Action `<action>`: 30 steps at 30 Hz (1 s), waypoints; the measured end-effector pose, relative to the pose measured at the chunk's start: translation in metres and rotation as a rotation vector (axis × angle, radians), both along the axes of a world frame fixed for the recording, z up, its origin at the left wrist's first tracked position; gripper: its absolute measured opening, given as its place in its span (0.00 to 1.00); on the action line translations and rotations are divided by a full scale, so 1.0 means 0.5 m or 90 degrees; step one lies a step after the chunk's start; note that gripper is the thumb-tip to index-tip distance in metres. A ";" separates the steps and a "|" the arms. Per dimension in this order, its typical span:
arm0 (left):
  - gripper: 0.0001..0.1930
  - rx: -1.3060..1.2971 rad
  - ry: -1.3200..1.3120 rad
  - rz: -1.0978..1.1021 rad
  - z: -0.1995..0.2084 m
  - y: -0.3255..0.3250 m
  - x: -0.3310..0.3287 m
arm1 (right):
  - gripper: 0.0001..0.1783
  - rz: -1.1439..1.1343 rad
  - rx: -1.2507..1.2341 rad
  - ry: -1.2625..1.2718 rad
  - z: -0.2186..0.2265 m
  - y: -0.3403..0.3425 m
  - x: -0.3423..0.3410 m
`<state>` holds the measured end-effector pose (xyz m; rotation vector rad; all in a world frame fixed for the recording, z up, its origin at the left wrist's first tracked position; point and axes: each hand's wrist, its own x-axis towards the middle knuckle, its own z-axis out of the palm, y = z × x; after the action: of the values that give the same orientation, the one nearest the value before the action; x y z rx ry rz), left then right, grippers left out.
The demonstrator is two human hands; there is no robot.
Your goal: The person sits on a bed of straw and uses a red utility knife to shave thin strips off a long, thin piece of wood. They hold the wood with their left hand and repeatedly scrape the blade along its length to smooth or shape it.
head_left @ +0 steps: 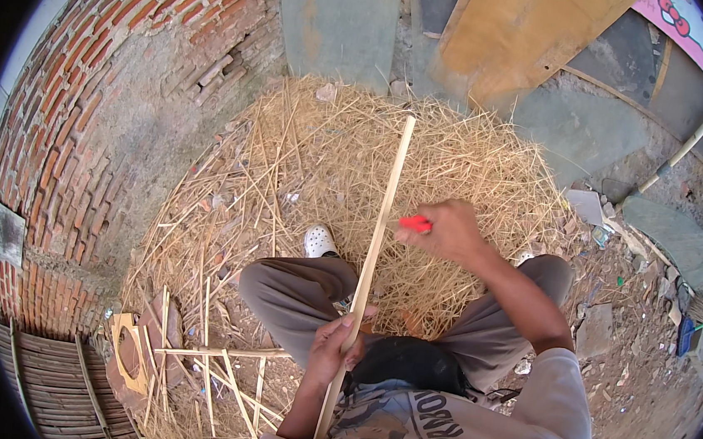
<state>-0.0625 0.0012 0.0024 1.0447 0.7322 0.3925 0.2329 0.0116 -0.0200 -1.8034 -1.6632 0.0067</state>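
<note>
A long pale bamboo strip slants up and away from beside my body, over my left leg, toward the straw. My left hand is closed around its lower part. My right hand is closed on a red-handled tool, held to the right of the strip and apart from it. The tool's working end cannot be made out. Across my lap lies a black cloth or pad, between my bent legs.
A heap of straw-like shavings spreads in front of me. Several loose strips lie at my left near a yellow board piece. A brick wall rises at the left. Boards lean at the back; rubble lies right.
</note>
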 end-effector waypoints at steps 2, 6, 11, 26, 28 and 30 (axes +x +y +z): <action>0.25 0.001 0.020 0.004 0.005 -0.003 0.006 | 0.38 0.036 0.004 -0.069 -0.005 -0.005 -0.046; 0.23 0.048 0.061 0.009 0.007 -0.008 0.018 | 0.38 0.056 -0.022 -0.072 -0.009 -0.012 -0.058; 0.21 0.130 0.124 -0.008 0.021 -0.012 0.027 | 0.38 0.044 0.050 -0.093 -0.038 0.006 -0.041; 0.22 0.120 0.066 -0.084 0.001 -0.050 -0.001 | 0.42 -0.290 -0.070 -0.068 -0.027 0.073 0.179; 0.22 0.125 0.079 -0.081 0.001 -0.048 -0.007 | 0.43 -0.299 -0.098 -0.081 -0.018 0.075 0.185; 0.21 0.114 0.090 -0.097 0.001 -0.044 -0.005 | 0.45 -0.339 -0.083 -0.078 -0.039 0.084 0.196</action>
<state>-0.0653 -0.0209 0.0028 1.2993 0.7477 0.2582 0.3309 0.0533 -0.0396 -2.3367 -1.2345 -0.2377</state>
